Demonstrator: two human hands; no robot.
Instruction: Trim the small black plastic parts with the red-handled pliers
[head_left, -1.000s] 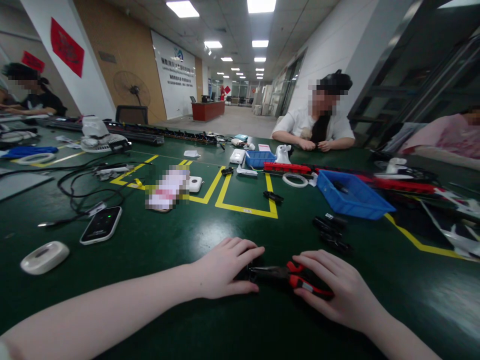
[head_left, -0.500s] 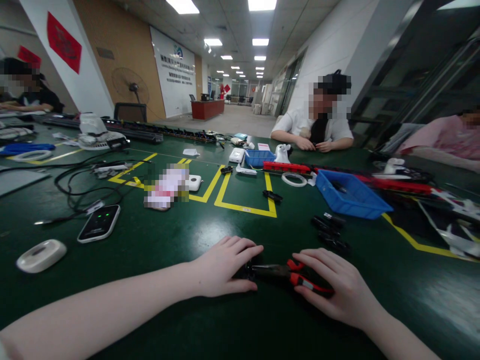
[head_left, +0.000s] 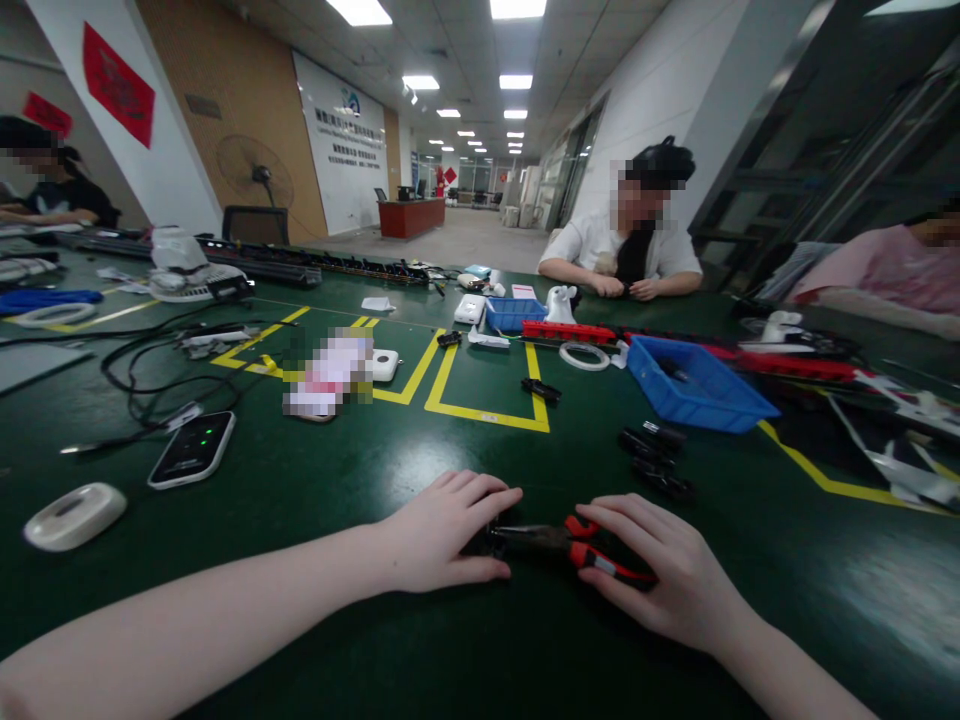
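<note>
My right hand (head_left: 660,570) is closed around the red and black handles of a pair of long-nose pliers (head_left: 544,539), whose jaws point left. The tips of the jaws touch a small black part (head_left: 484,541) that my left hand (head_left: 454,535) grips between thumb and fingers. Most of that part is hidden under the left hand, so its kind cannot be made out. Both hands rest low over the dark green table (head_left: 360,640). Beyond the right hand lies a cluster of black parts (head_left: 656,460).
A blue bin (head_left: 694,385) stands at the right, a smaller blue bin (head_left: 515,314) farther back. To the left lie a phone (head_left: 330,375), a black-faced device (head_left: 193,450), a white oval object (head_left: 75,517) and cables (head_left: 135,370). A co-worker (head_left: 622,230) sits across the table.
The camera view has shifted slightly, moving the scene a little left. Both hands keep their holds, and the pliers stay at the small black part.
</note>
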